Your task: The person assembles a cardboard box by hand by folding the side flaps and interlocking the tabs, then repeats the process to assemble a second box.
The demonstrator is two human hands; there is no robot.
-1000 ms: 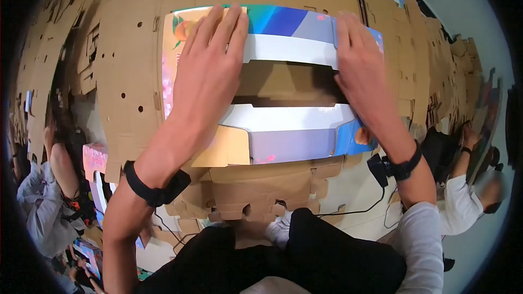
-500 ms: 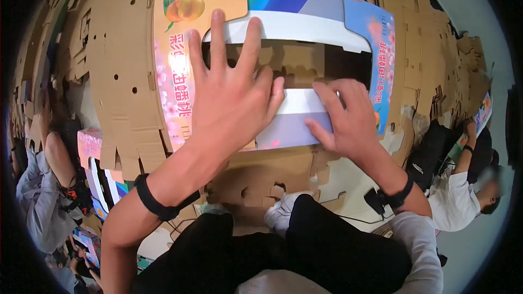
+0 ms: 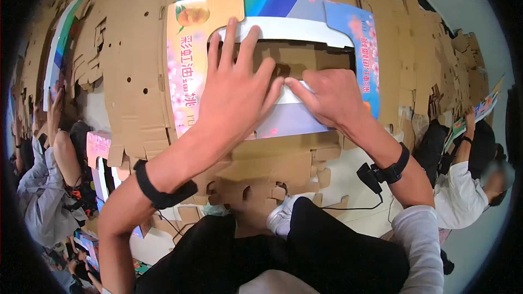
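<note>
A colourful printed cardboard fruit box [image 3: 297, 120] with a large rectangular opening lies in front of me. Peaches, pink blossoms and Chinese lettering decorate its sides. My left hand [image 3: 234, 92] rests over the left side, fingers spread and pointing to the far edge of the opening, with the thumb beside the near edge. My right hand [image 3: 335, 95] has its fingers curled over the white near strip [image 3: 290, 96] of the opening, thumb pressed along it. Brown cardboard shows through the opening; the right fingertips are hidden inside.
Flattened brown cardboard [image 3: 131, 109] spreads under and around the box. Another printed box [image 3: 99, 144] stands at the left. People sit on both sides; one at the right holds a printed sheet [image 3: 486, 104], and another printed panel [image 3: 57, 54] is upright at the far left.
My right hand has shifted left and curled its fingers into the opening over the near strip. My left hand stays spread on the box. At far left a printed panel has come into view.
</note>
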